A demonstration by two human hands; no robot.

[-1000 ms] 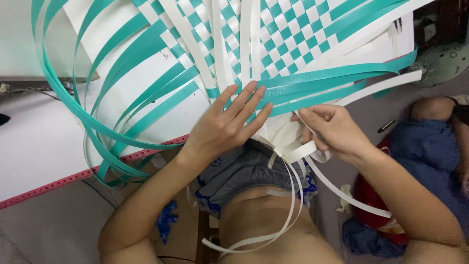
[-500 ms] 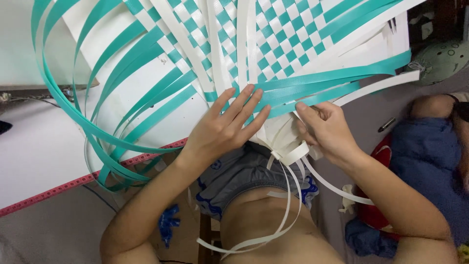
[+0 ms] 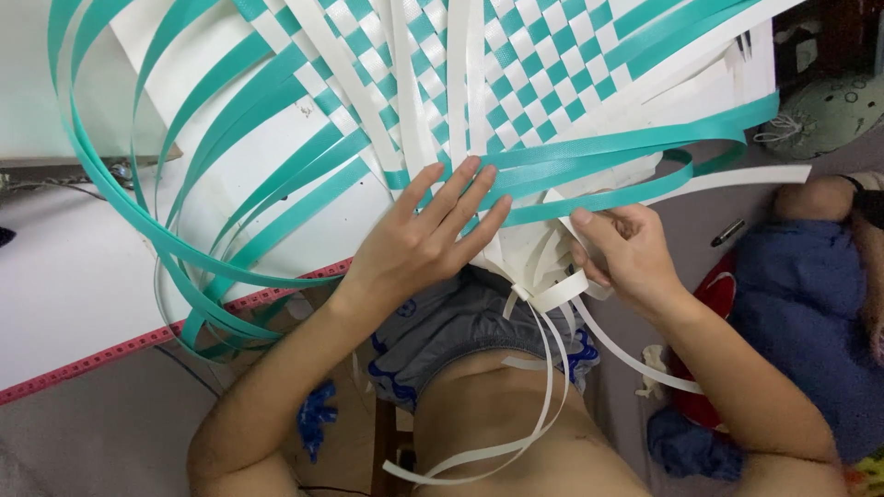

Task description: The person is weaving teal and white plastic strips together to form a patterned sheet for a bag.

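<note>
The left hand [image 3: 425,241] lies flat with fingers spread wide, pressing on the near edge of the woven mat [image 3: 516,83] of teal and white strips. The right hand [image 3: 624,253] pinches a teal strip [image 3: 635,195] between thumb and fingers; how the fingertips grip is partly hidden behind the strip. That strip's long axis runs left to right, rising slightly toward the far right. The mat is cut off at the top of the frame, resting over the white table [image 3: 64,304]. Loose white strips [image 3: 543,368] hang near, over the person's lap, their starting ends hidden under the mat
</note>
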